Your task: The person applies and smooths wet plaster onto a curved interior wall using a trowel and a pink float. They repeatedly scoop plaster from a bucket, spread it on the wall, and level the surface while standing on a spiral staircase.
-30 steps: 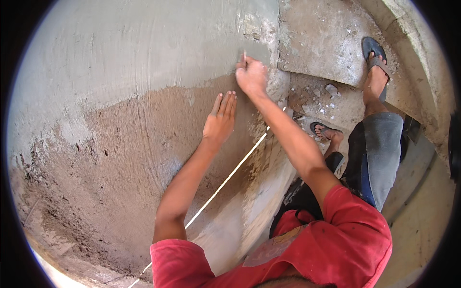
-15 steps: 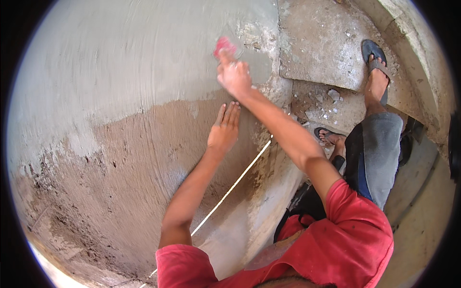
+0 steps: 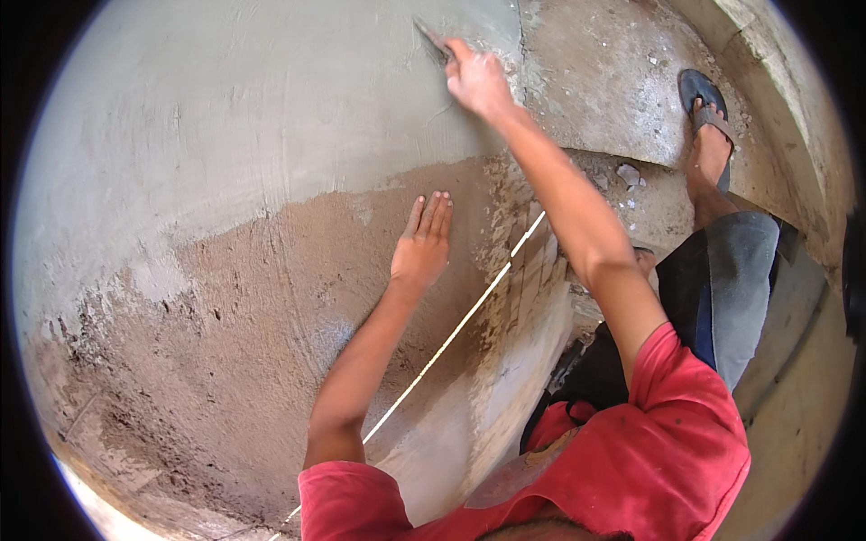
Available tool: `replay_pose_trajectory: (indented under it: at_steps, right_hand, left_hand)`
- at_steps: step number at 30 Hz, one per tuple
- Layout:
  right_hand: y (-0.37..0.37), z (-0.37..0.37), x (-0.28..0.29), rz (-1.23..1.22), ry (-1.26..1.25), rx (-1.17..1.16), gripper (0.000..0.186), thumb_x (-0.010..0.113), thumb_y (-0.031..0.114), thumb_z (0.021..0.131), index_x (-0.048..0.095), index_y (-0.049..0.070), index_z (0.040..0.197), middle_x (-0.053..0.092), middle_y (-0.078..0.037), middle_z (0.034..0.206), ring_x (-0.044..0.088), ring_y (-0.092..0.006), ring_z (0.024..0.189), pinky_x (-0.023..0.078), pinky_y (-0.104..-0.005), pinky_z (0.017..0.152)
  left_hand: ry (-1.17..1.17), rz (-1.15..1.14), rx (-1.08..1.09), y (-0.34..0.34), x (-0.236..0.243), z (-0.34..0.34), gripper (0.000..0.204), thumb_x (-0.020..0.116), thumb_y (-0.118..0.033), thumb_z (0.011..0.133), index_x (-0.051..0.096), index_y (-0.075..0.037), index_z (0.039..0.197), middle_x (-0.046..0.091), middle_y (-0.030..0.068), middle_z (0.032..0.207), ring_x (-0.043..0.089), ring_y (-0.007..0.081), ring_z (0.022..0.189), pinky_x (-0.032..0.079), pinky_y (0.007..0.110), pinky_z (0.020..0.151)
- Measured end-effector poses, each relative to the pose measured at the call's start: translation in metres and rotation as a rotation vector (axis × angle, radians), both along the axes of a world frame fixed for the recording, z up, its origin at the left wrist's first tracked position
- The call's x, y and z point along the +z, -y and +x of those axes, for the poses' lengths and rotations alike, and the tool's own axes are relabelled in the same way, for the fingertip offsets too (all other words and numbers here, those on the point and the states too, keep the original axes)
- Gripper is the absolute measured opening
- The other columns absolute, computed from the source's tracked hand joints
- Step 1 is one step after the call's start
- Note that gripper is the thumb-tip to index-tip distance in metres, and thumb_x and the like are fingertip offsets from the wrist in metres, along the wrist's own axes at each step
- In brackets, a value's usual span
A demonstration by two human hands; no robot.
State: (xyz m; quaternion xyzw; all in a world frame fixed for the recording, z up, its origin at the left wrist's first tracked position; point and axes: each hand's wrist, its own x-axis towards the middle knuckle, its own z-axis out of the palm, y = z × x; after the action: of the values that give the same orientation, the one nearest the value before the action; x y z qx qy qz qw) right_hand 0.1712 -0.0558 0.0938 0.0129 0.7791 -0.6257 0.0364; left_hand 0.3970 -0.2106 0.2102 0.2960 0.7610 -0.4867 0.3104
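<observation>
My right hand (image 3: 480, 86) grips a thin, flat plastering trowel (image 3: 432, 37), seen nearly edge-on against the upper part of the surface. Smooth grey wet plaster (image 3: 271, 99) spreads around the blade and across the top left. Below it is a rough brown surface (image 3: 280, 279). My left hand (image 3: 420, 248) lies flat on this brown part, fingers stretched out and holding nothing, just under the plaster's lower border.
A pale string (image 3: 451, 335) runs diagonally beside my left arm. Right of the plaster are a concrete slab (image 3: 604, 81) and broken chips (image 3: 629, 175). My sandalled foot (image 3: 710, 140) stands on the concrete at the right.
My right hand has moved up and to the right with the trowel, which has turned from showing its reddish face to nearly edge-on. My left hand has stayed in place.
</observation>
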Motion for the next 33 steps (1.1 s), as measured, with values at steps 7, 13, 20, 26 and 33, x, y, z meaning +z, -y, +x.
replay_pose_trajectory:
  at_steps: [7, 13, 20, 26, 33]
  right_hand:
    - [0.059, 0.152, 0.01, -0.139, -0.437, -0.068, 0.056, 0.061, 0.01, 0.092, 0.052, 0.009, 0.148, 0.067, -0.023, 0.132, 0.068, -0.0385, 0.119, 0.056, -0.0487, 0.102]
    - [0.02, 0.172, 0.023, -0.216, -0.118, 0.059, 0.052, 0.062, 0.008, 0.09, 0.056, 0.001, 0.141, 0.069, -0.021, 0.129, 0.073, -0.0346, 0.104, 0.058, -0.0464, 0.096]
    - [0.04, 0.025, 0.022, 0.055, 0.069, -0.161, 0.052, 0.062, 0.01, 0.088, 0.054, 0.002, 0.139, 0.074, -0.026, 0.095, 0.074, -0.0412, 0.081, 0.06, -0.0513, 0.081]
    - [0.026, 0.078, 0.088, -0.115, -0.123, 0.042, 0.053, 0.059, 0.01, 0.09, 0.052, 0.001, 0.143, 0.074, -0.023, 0.091, 0.075, -0.0373, 0.081, 0.062, -0.0488, 0.076]
    - [-0.031, 0.003, 0.032, -0.058, -0.097, -0.338, 0.039, 0.056, 0.015, 0.094, 0.068, 0.008, 0.129, 0.075, -0.023, 0.097, 0.074, -0.0395, 0.084, 0.061, -0.0474, 0.081]
  left_hand:
    - [0.119, -0.018, 0.186, -0.011, 0.004, -0.006, 0.06, 0.043, -0.026, 0.106, 0.033, 0.0, 0.159, 0.027, 0.0129, 0.17, 0.021, 0.0247, 0.159, 0.01, 0.048, 0.131]
    - [0.091, -0.005, 0.155, -0.011, 0.003, -0.006, 0.06, 0.04, -0.029, 0.107, 0.032, 0.0, 0.16, 0.028, 0.0127, 0.17, 0.019, 0.0233, 0.159, 0.009, 0.048, 0.131]
    - [0.018, 0.066, 0.04, 0.0, -0.003, -0.001, 0.063, 0.039, -0.031, 0.108, 0.027, 0.002, 0.161, 0.023, 0.0123, 0.171, 0.016, 0.0251, 0.16, 0.01, 0.048, 0.131]
    - [0.063, 0.026, 0.144, -0.006, -0.002, -0.004, 0.063, 0.039, -0.03, 0.108, 0.026, 0.001, 0.161, 0.022, 0.0121, 0.171, 0.016, 0.0247, 0.16, 0.01, 0.048, 0.131]
    - [0.025, 0.115, 0.125, -0.003, -0.003, -0.001, 0.061, 0.037, -0.028, 0.108, 0.026, 0.002, 0.161, 0.022, 0.0124, 0.171, 0.015, 0.0247, 0.16, 0.01, 0.048, 0.131]
